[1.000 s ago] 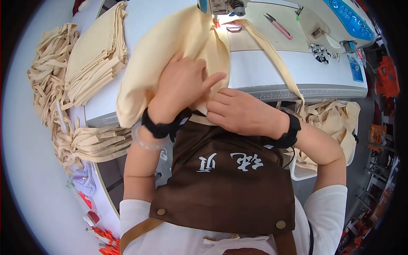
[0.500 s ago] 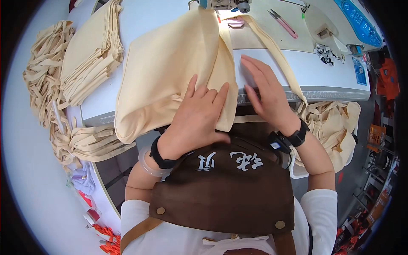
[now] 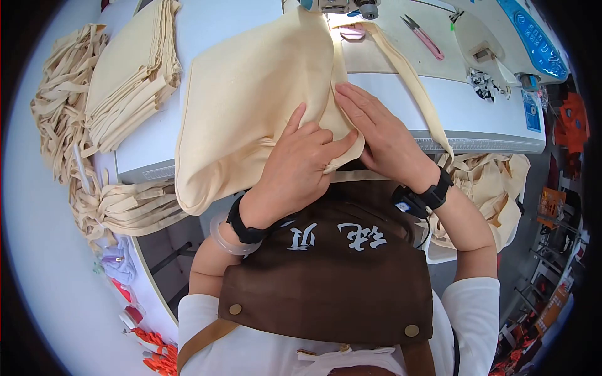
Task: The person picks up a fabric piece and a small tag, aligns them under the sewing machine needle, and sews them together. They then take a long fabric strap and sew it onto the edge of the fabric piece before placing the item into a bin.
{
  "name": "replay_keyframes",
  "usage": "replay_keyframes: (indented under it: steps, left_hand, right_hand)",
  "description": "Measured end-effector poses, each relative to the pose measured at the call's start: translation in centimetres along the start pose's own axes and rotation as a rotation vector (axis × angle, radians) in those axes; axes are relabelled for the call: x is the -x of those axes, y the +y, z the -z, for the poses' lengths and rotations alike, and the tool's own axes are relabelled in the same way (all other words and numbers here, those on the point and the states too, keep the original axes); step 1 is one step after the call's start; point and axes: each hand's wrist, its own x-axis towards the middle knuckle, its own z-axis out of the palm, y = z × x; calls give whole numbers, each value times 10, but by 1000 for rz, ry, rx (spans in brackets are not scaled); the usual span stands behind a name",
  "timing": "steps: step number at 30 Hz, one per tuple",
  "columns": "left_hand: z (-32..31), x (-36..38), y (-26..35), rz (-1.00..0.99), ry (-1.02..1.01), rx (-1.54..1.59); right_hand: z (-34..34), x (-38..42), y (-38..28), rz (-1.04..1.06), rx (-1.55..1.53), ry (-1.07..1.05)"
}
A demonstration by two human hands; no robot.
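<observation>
A cream cloth bag (image 3: pixel 251 81) spreads over the table, its far end under the sewing machine's needle area (image 3: pixel 338 7). My left hand (image 3: pixel 298 160) is on the bag's near right part, its fingers bent and gripping the cloth by the edge; its thumb is mostly hidden. Along the bag's right edge lies my right hand (image 3: pixel 385 135), fingers stretched out side by side with their tips touching the cloth. A cream strap (image 3: pixel 407 78) runs from the machine down over the table's front edge, to the right of my right hand.
Folded cream cloth pieces (image 3: pixel 135 69) are stacked at left, beside bundled straps (image 3: pixel 66 100). Pink-handled thread snips (image 3: pixel 425 39) lie on the machine bed, near a pink object (image 3: pixel 352 31). A white bin (image 3: pixel 442 254) with cream cloth stands below right. A ruler strip (image 3: pixel 483 145) edges the table.
My right hand has moved left onto the bag's right edge. The bag's near right corner has been drawn up and folded between my hands, and my left hand has shifted slightly right.
</observation>
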Motion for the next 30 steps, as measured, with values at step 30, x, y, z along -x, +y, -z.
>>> replay_keyframes:
  steps: [30]
  left_hand:
    - [9, -6, -5, 59, 199, 41]
  right_hand:
    - [-21, 2, 3, 75, 229, 122]
